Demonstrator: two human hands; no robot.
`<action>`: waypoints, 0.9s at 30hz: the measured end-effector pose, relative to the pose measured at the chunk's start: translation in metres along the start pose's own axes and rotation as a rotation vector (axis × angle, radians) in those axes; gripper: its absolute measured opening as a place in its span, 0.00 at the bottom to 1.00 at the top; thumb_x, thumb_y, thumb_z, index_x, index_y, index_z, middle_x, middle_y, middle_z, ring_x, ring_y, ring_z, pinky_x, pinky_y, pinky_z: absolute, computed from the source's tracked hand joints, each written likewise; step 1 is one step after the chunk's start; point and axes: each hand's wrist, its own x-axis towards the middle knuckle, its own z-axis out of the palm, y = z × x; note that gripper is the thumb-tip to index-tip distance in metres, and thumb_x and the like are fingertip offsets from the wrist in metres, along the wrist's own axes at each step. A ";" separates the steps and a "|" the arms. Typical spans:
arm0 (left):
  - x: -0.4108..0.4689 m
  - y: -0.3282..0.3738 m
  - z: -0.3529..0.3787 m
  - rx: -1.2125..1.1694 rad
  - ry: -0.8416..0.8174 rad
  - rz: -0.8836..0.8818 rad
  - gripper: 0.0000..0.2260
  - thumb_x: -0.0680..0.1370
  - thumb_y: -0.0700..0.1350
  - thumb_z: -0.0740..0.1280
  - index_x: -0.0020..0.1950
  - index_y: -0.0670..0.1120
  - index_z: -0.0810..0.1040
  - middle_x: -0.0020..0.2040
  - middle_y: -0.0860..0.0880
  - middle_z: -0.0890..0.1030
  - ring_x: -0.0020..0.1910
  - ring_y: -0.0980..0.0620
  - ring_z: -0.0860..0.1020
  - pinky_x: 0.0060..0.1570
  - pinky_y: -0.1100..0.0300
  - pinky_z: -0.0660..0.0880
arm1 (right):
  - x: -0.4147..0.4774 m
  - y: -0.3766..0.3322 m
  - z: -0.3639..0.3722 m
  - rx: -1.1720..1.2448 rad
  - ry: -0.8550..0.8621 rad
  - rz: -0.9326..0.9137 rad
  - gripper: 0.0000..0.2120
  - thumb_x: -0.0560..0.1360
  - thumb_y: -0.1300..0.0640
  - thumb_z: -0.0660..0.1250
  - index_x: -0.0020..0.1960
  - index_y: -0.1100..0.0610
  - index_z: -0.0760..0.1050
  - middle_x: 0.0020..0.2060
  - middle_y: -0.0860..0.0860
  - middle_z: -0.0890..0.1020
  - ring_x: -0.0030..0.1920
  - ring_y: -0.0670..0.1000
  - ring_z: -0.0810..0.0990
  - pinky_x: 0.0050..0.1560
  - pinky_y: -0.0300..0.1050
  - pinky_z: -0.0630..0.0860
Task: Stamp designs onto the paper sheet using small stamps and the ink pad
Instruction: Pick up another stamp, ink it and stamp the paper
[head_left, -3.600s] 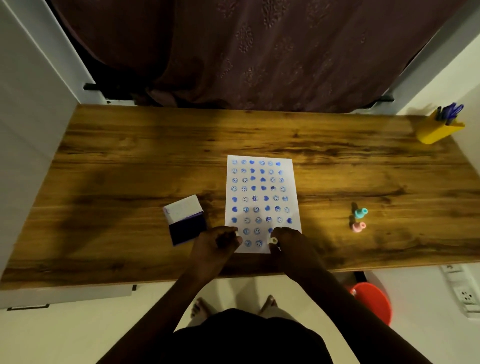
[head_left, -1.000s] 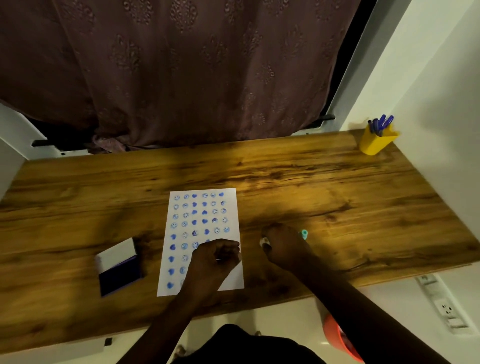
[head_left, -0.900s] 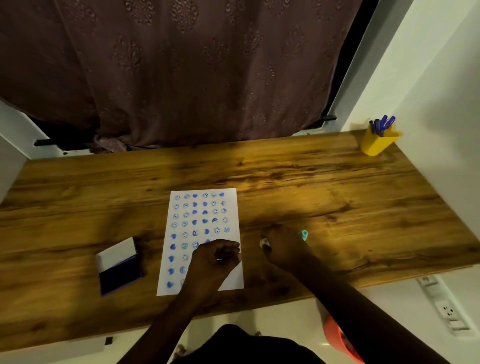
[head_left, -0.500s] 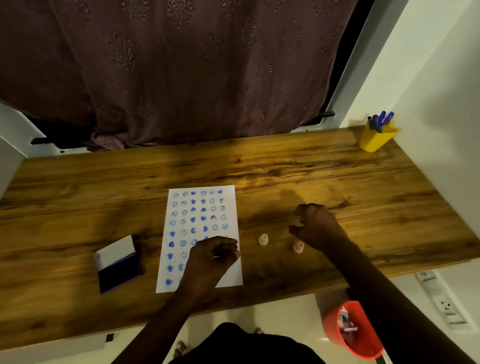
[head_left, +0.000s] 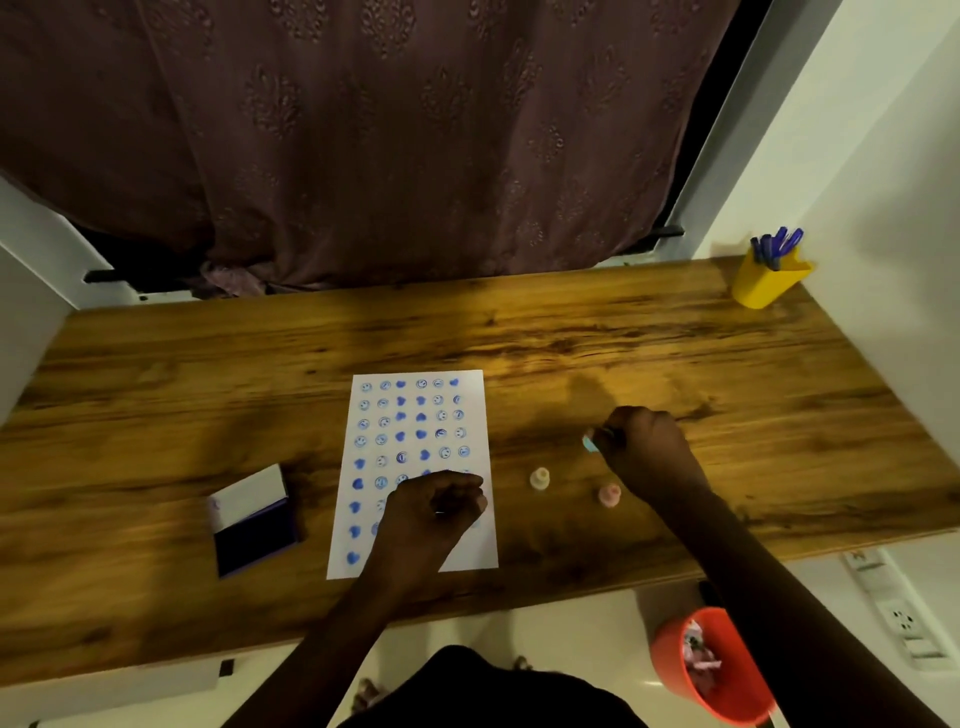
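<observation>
A white paper sheet (head_left: 415, 415) covered with blue stamped faces and hearts lies on the wooden desk (head_left: 519, 332). My left hand (head_left: 431, 514) rests curled on the sheet's lower right part, pressing it down; its fingers are closed and I see nothing in them. To the right of the sheet, my right hand (head_left: 649, 452) pinches a small teal stamp (head_left: 589, 443) just above the desk. A cream stamp (head_left: 540, 477) and a pink stamp (head_left: 609, 494) stand upright on the desk between the sheet and my right forearm. The open ink pad (head_left: 254, 525) with its white lid lies left of the sheet.
A yellow pen holder (head_left: 769, 280) with blue pens stands at the desk's far right corner. An orange bin (head_left: 696, 670) sits on the floor below the desk's right front. A dark curtain hangs behind, white walls flank both sides, and a wall socket (head_left: 898, 618) is at lower right.
My right hand set the cream stamp down beside the sheet, moved right and picked up the teal stamp, which it now holds tilted. The left hand stayed on the paper.
</observation>
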 end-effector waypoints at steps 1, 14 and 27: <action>0.000 0.001 0.000 -0.050 0.001 0.002 0.12 0.73 0.45 0.78 0.51 0.59 0.83 0.50 0.59 0.87 0.52 0.58 0.86 0.57 0.57 0.82 | -0.004 -0.010 -0.005 0.066 0.008 -0.004 0.14 0.78 0.47 0.69 0.41 0.56 0.81 0.30 0.53 0.83 0.29 0.51 0.82 0.28 0.41 0.72; -0.008 0.010 -0.035 -0.260 -0.001 0.023 0.17 0.75 0.42 0.76 0.55 0.65 0.83 0.51 0.56 0.88 0.48 0.50 0.88 0.48 0.57 0.85 | -0.049 -0.125 0.021 0.984 -0.520 0.148 0.09 0.77 0.49 0.73 0.52 0.53 0.84 0.41 0.54 0.88 0.36 0.46 0.83 0.38 0.38 0.79; -0.024 -0.016 -0.088 -0.332 0.088 -0.001 0.20 0.74 0.35 0.76 0.65 0.46 0.82 0.57 0.46 0.87 0.53 0.48 0.87 0.52 0.48 0.85 | -0.049 -0.180 0.046 0.944 -0.606 0.058 0.11 0.77 0.50 0.73 0.51 0.58 0.84 0.43 0.57 0.88 0.38 0.48 0.83 0.43 0.42 0.82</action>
